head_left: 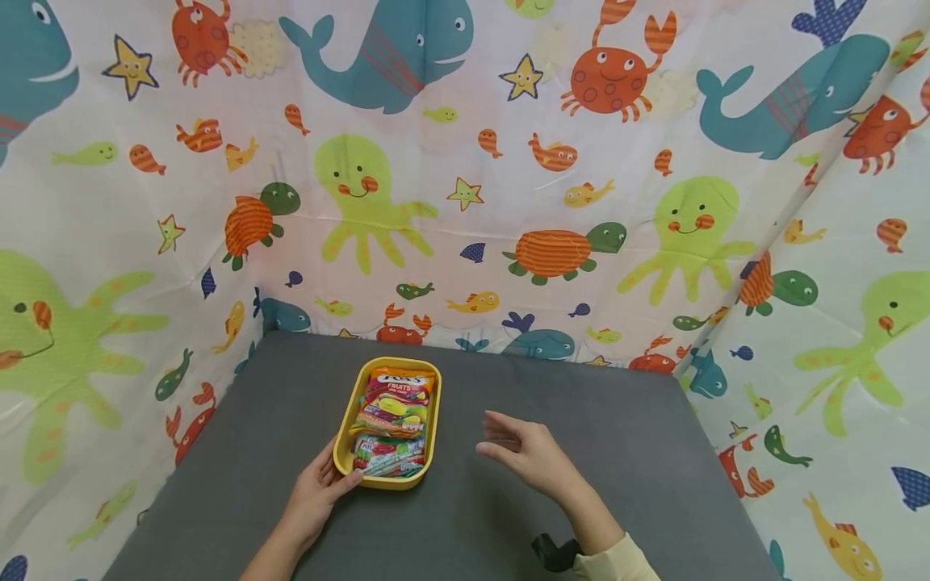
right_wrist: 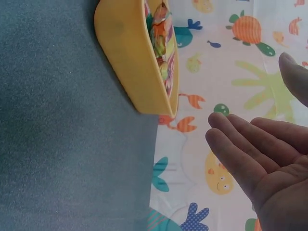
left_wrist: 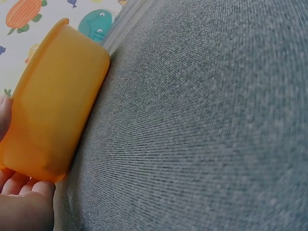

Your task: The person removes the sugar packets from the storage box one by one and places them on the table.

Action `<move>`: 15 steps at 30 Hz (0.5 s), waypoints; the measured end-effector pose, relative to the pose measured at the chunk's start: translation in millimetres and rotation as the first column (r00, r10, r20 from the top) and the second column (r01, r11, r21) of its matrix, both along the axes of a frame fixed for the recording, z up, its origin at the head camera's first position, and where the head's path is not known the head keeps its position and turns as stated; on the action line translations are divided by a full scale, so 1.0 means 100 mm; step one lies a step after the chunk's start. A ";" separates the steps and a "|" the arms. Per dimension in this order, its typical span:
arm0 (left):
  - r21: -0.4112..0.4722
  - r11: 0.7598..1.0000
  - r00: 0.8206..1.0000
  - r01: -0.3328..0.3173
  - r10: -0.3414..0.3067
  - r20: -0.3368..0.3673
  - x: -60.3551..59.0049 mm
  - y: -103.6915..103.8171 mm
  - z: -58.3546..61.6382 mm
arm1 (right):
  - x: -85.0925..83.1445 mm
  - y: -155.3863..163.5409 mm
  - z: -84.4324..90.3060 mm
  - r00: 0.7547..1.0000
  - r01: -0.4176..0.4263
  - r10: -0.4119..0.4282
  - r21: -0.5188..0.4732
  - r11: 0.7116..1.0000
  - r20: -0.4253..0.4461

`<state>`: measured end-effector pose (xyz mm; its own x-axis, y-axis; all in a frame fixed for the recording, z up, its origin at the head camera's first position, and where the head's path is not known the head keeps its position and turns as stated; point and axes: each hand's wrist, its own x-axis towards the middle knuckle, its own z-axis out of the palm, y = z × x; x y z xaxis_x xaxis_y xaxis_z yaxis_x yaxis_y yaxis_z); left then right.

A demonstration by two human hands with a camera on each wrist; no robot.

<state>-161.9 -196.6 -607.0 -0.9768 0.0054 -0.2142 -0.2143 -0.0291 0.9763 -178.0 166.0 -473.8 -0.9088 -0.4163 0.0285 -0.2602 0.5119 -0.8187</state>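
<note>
A yellow plastic bin (head_left: 388,483) with rounded corners sits on the grey table, its long side running away from me. Inside lie candy bags: a red and yellow one marked "FRUITS" (head_left: 395,403) toward the back, and a green and red pack (head_left: 392,458) at the near end. My left hand (head_left: 312,492) grips the bin's near left corner, thumb at the rim and fingers along the side. In the left wrist view the fingers curl at the bin's (left_wrist: 62,96) lower corner. My right hand (head_left: 534,456) hovers right of the bin, holding nothing, fingers extended and thumb apart.
The grey cloth-covered table (head_left: 581,403) extends to both sides of the bin. A white curtain (head_left: 450,242) printed with sea animals hangs behind it and along the left and right. A dark band (head_left: 555,553) is on my right wrist, beside a pale yellow sleeve (head_left: 617,561).
</note>
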 end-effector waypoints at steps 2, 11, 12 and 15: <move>-0.002 1.000 1.000 0.001 -0.001 0.001 0.01 0.00 0.01 | -0.02 -0.02 0.00 1.000 -0.008 0.008 -0.005 1.000 0.010; 0.014 1.000 1.000 0.015 -0.015 -0.008 0.02 -0.02 0.01 | -0.08 -0.15 0.00 0.999 -0.019 0.020 -0.008 1.000 0.030; 0.012 1.000 1.000 0.015 -0.015 -0.008 0.02 -0.03 0.01 | -0.09 -0.16 0.00 0.999 -0.019 0.019 -0.005 1.000 0.029; -0.001 1.000 1.000 0.017 -0.017 -0.007 0.00 -0.02 0.01 | -0.10 -0.19 0.01 0.999 -0.023 0.023 -0.003 1.000 0.030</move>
